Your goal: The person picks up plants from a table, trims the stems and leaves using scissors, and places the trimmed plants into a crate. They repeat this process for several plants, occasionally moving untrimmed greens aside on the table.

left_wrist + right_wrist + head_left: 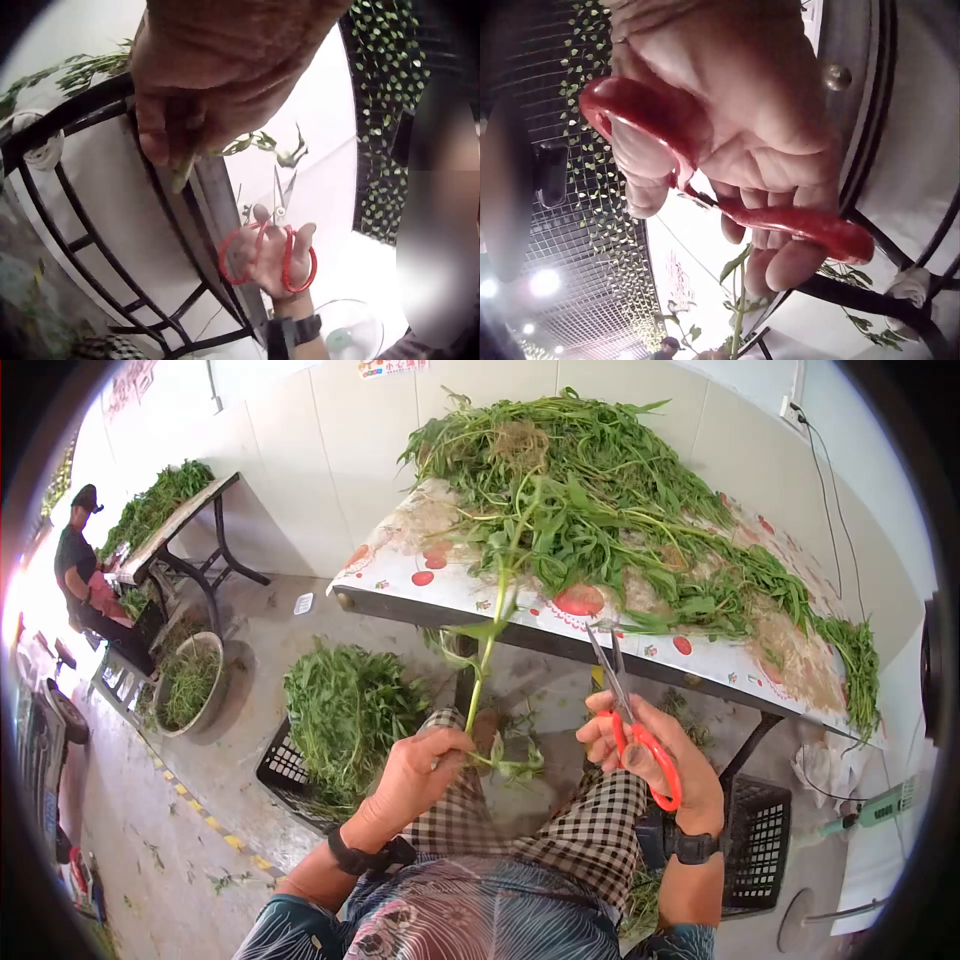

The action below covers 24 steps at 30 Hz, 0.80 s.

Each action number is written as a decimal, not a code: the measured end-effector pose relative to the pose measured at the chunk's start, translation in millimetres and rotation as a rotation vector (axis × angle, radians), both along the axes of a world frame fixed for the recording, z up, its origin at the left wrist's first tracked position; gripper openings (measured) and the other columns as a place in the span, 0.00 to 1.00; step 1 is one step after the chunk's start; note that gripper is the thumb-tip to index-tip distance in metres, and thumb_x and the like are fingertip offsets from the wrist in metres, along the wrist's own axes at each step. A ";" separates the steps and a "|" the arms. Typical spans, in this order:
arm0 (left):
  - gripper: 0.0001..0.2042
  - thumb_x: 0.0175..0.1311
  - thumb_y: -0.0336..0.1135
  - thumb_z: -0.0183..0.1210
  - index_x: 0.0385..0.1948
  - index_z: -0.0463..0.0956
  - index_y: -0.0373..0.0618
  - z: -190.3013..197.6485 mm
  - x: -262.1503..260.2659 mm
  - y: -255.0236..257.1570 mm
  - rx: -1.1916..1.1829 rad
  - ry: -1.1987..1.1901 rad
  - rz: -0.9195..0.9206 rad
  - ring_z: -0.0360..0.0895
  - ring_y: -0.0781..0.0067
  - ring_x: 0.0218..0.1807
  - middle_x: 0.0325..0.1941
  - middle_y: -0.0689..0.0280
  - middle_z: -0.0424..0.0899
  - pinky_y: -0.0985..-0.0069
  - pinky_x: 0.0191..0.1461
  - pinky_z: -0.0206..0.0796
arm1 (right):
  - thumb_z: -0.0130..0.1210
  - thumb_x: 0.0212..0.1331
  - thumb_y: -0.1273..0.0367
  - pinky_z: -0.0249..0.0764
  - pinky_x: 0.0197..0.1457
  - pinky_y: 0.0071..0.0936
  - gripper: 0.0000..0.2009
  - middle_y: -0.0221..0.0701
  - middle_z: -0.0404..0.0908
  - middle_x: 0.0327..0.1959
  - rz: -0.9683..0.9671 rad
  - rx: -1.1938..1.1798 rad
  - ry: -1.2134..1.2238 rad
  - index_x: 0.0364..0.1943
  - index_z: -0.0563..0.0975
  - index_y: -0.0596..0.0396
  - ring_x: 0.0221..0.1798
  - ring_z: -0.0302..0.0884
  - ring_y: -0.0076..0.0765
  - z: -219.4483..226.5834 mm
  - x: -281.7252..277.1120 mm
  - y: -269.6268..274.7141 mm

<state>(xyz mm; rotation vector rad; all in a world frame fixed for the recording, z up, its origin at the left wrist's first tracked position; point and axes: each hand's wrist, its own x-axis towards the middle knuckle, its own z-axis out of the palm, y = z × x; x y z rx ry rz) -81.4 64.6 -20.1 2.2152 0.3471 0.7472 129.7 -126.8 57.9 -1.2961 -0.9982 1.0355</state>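
My left hand pinches the lower stem of a long green leafy plant, which rises toward the table edge. In the left wrist view the stem's pale end sticks out below the fingers. My right hand holds red-handled scissors, thumb and fingers through the loops. Their blades point up and stand slightly apart, to the right of the stem. Close in the right wrist view are the red handles. A leafy sprig hangs by the left hand.
A heap of green plants covers much of the table with a patterned cloth. Below left, a black crate holds more greens; another black crate stands at right. A person sits at far left near a round basin.
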 end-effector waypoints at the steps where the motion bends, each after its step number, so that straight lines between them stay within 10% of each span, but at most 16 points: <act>1: 0.09 0.49 0.17 0.52 0.31 0.73 0.40 -0.9 0.6 -0.3 0.024 -0.032 0.008 0.77 0.68 0.32 0.31 0.61 0.78 0.76 0.35 0.69 | 0.57 0.53 0.53 0.68 0.42 0.19 0.31 0.33 0.73 0.42 -0.009 0.007 0.009 0.56 0.64 0.58 0.40 0.71 0.25 1.0 -0.3 1.8; 24: 0.09 0.47 0.25 0.59 0.32 0.77 0.42 19.4 -7.8 -14.1 0.327 0.008 -0.033 0.76 0.58 0.38 0.41 0.59 0.76 0.68 0.39 0.70 | 0.51 0.54 0.45 0.71 0.34 0.20 0.33 0.34 0.75 0.37 -0.126 -0.220 -0.034 0.54 0.65 0.59 0.34 0.72 0.24 -27.8 -10.9 -3.3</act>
